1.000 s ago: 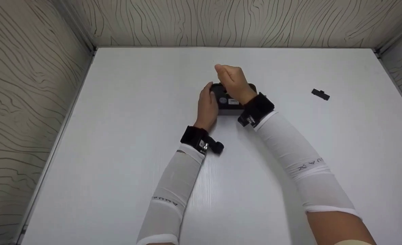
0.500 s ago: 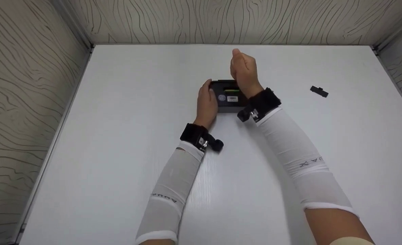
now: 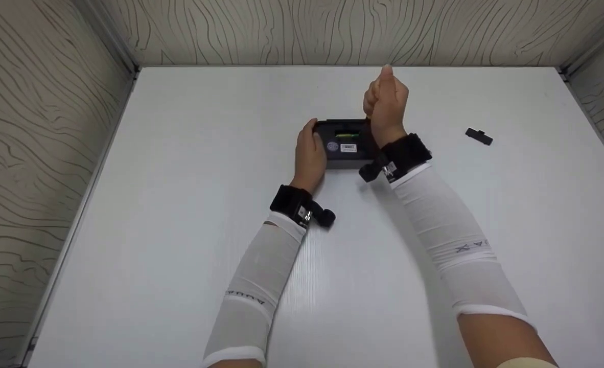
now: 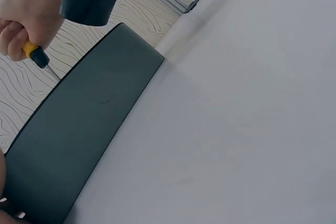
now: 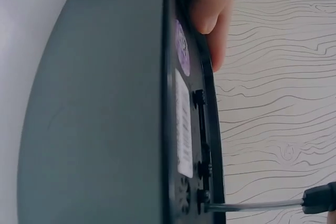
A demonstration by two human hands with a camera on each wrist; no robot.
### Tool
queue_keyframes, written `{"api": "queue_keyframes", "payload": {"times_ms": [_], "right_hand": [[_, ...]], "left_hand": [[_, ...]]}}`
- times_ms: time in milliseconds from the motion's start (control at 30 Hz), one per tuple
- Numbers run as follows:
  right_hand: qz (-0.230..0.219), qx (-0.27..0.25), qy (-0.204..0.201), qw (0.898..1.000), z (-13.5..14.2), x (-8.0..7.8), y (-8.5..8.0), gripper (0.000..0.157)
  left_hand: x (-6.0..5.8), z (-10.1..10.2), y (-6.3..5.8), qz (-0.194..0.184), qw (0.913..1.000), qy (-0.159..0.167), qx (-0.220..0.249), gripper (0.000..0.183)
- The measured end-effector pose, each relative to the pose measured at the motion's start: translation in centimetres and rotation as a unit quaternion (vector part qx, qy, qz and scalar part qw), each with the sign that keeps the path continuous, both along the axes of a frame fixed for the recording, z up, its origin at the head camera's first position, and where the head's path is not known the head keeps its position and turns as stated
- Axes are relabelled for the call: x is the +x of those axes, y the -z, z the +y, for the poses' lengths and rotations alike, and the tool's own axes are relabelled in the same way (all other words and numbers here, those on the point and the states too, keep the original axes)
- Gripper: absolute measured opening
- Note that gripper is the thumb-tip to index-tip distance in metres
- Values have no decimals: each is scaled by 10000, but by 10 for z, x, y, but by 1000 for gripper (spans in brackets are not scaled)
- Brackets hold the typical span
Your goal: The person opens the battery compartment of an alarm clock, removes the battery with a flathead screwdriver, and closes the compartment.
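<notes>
A black, box-shaped device (image 3: 352,159) lies back-up on the table, with a round sticker, a white label and an uncovered compartment holding a bright green cylinder (image 3: 347,135), likely a battery. My left hand (image 3: 309,158) grips its left end, fingers over the far edge in the right wrist view. Above the right end, my right hand (image 3: 388,107) holds a small screwdriver (image 4: 39,57) by its yellow and black handle, thumb pointing up. In the right wrist view its shaft (image 5: 257,206) meets the device's back near the compartment's end.
A small black cover (image 3: 479,136) with a tab lies on the white table (image 3: 179,153), right of the device. Wood-grain panels (image 3: 281,30) stand behind the table and along its sides.
My right hand has moved to the right and away from me across the device, uncovering the compartment with the green cylinder. My left hand and the device stay in place.
</notes>
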State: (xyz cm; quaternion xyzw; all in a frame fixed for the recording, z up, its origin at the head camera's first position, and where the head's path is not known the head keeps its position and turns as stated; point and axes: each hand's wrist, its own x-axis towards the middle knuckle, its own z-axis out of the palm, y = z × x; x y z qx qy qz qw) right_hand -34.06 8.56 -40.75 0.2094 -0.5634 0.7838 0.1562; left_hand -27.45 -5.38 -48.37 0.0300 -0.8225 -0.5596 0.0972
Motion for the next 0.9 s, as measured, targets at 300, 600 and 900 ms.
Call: {"api": "queue_keyframes", "payload": {"times_ms": [300, 600, 900], "right_hand": [[-198, -794, 179, 9965, 6, 0, -1, 56], [241, 88, 263, 9993, -2, 7, 2, 57], [1146, 1873, 371, 9749, -18, 16, 7, 48]], "left_hand": [[1, -1, 1, -3, 10000, 29, 77, 45], [1, 1, 0, -56, 9999, -24, 90, 44], [1, 0, 1, -42, 10000, -48, -10, 44]]}}
